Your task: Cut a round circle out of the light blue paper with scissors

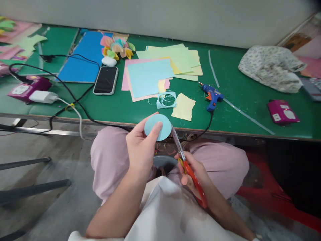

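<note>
Between thumb and fingers, my left hand (141, 144) pinches a light blue paper circle (164, 129) in front of the table edge. My right hand (194, 169) is wrapped round red-handled scissors (192, 175), whose blades point up toward the circle's right edge. Whether the blades touch the paper I cannot tell. Just beyond the hands, a blue paper offcut (159, 103) with a round hole and thin curled strips lies on the table, beside a torn-edged pale yellow piece (184, 107). Behind these is a stack of coloured sheets topped by a light blue sheet (147, 75).
A blue glue gun (213, 97) with a glue stick and cord lies right of the papers. Left are a phone (106, 80), paper petals (116, 47) and a purple power adapter (30, 88) with cables. A grey bin (165, 160) stands between my knees.
</note>
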The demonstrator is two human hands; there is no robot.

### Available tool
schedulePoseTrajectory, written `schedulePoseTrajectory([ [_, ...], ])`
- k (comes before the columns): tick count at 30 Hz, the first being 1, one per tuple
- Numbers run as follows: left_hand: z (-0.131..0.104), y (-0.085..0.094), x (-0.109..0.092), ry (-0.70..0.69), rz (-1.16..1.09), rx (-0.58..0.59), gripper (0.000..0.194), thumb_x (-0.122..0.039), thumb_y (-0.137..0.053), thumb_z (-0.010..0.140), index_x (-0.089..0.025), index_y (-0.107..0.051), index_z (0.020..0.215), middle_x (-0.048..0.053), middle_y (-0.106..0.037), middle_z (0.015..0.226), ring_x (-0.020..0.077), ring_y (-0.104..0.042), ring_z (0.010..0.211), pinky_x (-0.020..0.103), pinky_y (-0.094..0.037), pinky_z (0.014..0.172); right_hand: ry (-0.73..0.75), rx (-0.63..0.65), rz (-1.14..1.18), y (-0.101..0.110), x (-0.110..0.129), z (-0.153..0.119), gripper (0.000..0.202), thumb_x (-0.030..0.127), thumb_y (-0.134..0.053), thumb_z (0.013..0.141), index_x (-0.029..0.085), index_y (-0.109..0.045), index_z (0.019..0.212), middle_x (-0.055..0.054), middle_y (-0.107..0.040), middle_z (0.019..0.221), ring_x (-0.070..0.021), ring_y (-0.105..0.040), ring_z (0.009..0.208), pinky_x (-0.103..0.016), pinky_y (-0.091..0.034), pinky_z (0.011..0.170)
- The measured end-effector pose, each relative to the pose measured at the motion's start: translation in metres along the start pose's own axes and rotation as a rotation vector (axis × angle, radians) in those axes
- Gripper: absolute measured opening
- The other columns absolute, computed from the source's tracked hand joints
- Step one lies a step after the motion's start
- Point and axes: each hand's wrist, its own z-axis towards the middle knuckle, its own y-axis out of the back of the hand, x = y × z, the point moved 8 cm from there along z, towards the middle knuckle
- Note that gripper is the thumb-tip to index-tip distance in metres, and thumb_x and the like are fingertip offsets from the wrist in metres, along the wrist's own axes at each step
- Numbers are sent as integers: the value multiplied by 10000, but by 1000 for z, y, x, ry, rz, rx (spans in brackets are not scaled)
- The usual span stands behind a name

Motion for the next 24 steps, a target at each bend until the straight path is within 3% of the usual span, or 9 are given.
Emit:
schedulePoseTrajectory([
  [24, 1, 1, 3, 8, -27, -6, 302, -346, -887, 744, -232, -841, 1019, 18, -826, 1011, 151, -731, 805, 230, -620, 718, -97, -55, 40, 1, -13, -9, 941, 1000, -622, 524, 239, -640, 1077, 67, -428, 657, -127, -321, 575, -261, -248, 516],
])
